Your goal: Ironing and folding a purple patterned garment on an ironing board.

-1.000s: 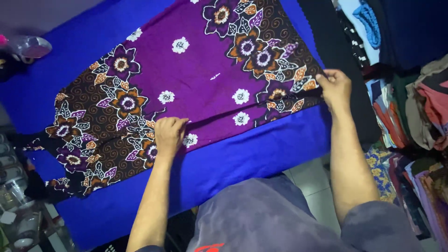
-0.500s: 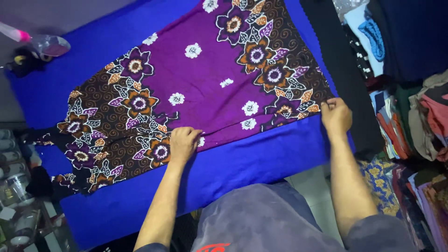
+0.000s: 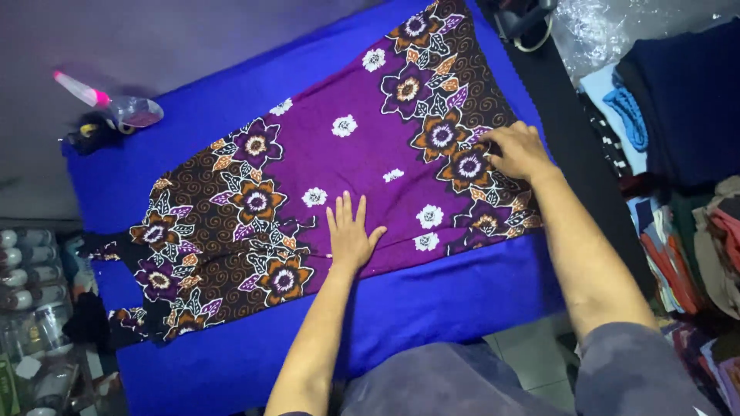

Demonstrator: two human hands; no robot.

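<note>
While the purple floral garment [image 3: 362, 166] lay spread across the blue cloth-covered table [image 3: 462, 308], running from the lower left of the frame up toward the upper middle, both hands rested on top of it rather than gripping it. The left hand [image 3: 351, 235] lay flat near the middle of the frame, fingers straight and slightly fanned, palm down on the plain purple field close to the garment's lower edge; it held nothing and looked placed to press the cloth smooth against the table. The right hand [image 3: 520, 150], right of centre, was loosely curled with its fingers bent down onto the brown flowered border, touching the fabric; whether it pinched a fold there could not be told. The garment sat at a slant, its lower edge well inside the table's near edge, so a band of bare blue showed below it and a wider stretch above it in the upper left. At that upper left, a spray bottle with a pink nozzle [image 3: 116, 108] lay just off the blue cloth, well apart from the garment. To the right, a dark strip marked the table's far side, and beyond it stacks of folded clothes [image 3: 678, 115] crowded the right edge of the frame, leaving little room there. Bottles [image 3: 31, 270] stood packed at the lower left.
</note>
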